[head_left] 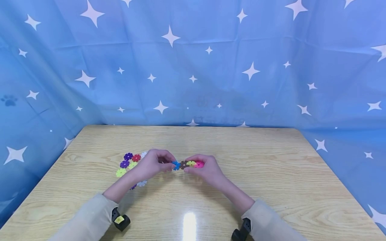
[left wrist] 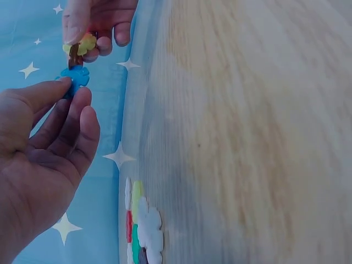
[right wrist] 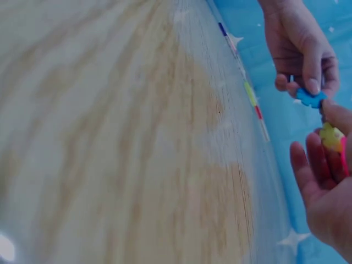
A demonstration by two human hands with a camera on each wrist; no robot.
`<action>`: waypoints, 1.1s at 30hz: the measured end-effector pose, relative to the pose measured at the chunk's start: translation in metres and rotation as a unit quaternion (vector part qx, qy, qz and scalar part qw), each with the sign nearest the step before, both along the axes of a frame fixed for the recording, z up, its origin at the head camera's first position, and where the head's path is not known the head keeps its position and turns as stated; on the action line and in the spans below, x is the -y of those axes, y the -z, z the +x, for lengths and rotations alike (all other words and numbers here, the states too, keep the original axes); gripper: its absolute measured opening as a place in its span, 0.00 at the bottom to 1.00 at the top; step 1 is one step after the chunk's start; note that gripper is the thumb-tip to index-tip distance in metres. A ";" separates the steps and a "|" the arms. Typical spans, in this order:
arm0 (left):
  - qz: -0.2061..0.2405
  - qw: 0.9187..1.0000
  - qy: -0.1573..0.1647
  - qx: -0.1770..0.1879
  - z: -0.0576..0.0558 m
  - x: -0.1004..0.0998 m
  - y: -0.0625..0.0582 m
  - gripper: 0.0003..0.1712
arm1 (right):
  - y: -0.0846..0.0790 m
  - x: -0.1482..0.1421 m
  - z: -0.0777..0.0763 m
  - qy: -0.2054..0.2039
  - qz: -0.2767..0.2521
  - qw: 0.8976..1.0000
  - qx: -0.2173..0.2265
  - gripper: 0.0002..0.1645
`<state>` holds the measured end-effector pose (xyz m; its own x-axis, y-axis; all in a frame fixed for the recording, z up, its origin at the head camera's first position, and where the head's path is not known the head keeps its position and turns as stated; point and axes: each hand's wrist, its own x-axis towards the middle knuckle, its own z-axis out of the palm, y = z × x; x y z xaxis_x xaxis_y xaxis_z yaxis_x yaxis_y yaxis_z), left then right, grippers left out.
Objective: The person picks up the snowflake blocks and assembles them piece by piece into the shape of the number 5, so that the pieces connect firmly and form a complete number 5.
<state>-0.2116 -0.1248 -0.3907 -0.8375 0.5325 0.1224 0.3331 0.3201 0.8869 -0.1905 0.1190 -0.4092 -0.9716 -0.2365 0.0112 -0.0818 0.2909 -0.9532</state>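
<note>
A short chain of notched plastic snowflake discs is held between both hands above the table. My left hand (head_left: pixel 153 164) pinches the blue disc (left wrist: pixel 78 75) at one end between thumb and fingers. From there the chain runs through a brown disc (head_left: pixel 183 164) and a yellow disc (right wrist: pixel 331 136) to a pink disc (head_left: pixel 199 164). My right hand (head_left: pixel 208 169) grips the chain around the brown and yellow discs, its fingers partly covering them. The blue and brown discs touch edge to edge; how deep their slots are joined cannot be told.
On the wooden table (head_left: pixel 271 174), left of and partly behind the left forearm, lie several loose discs, among them a purple disc (head_left: pixel 128 156), a red disc (head_left: pixel 136 157) and a yellow-green disc (head_left: pixel 121 172). A blue starred curtain (head_left: pixel 193 93) hangs behind the table.
</note>
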 end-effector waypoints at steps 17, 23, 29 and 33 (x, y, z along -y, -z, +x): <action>-0.025 0.998 -0.009 -0.060 0.007 -0.006 -0.006 0.06 | -0.001 0.003 0.005 0.004 -0.017 1.000 0.008 0.19; -0.020 0.999 0.001 -0.037 0.008 -0.003 -0.010 0.04 | -0.005 0.006 0.008 0.005 -0.028 0.999 0.018 0.19; -0.026 0.999 0.006 -0.047 0.007 -0.006 -0.009 0.05 | -0.005 0.005 0.010 0.008 -0.015 1.000 0.019 0.18; -0.021 0.999 0.002 -0.045 0.006 -0.006 -0.008 0.05 | -0.004 0.004 0.009 0.008 -0.010 1.000 0.010 0.18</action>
